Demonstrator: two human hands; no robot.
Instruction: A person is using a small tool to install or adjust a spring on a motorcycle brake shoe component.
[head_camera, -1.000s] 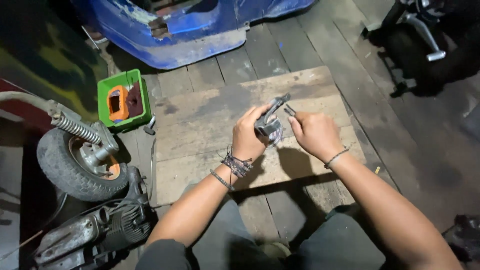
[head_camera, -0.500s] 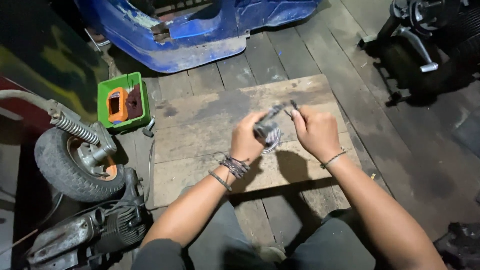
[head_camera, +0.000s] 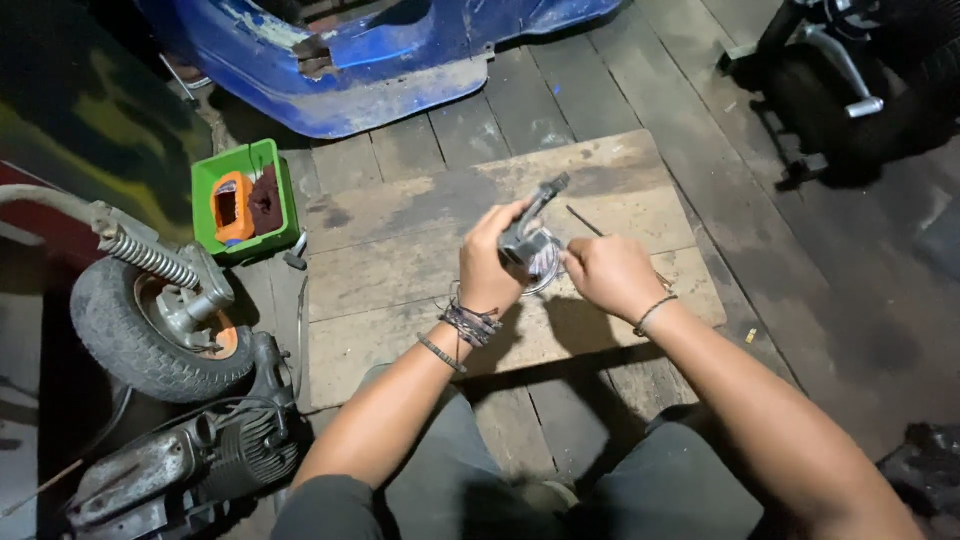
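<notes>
My left hand (head_camera: 492, 262) grips a small grey metal part (head_camera: 527, 232) with a stem that sticks up to the upper right, held above a worn plywood board (head_camera: 400, 260) on the plank floor. My right hand (head_camera: 608, 272) is closed just right of the part, fingers at a shiny ring or coil under it; what it pinches is hidden. A thin dark rod (head_camera: 586, 220) lies on the board just beyond my right hand. Cord bracelets sit on my left wrist and a thin band on my right.
A green bin (head_camera: 240, 178) with an orange object stands left of the board. A small wheel with a spring shock (head_camera: 160, 310) and an engine (head_camera: 190, 460) lie at the left. A blue scooter body (head_camera: 400, 70) is ahead; a dark scooter stand (head_camera: 830, 80) is top right.
My right hand has dropped from the top of the part to beside and below it. The thin rod, earlier at my fingertips, now lies on the board. The view shifted slightly.
</notes>
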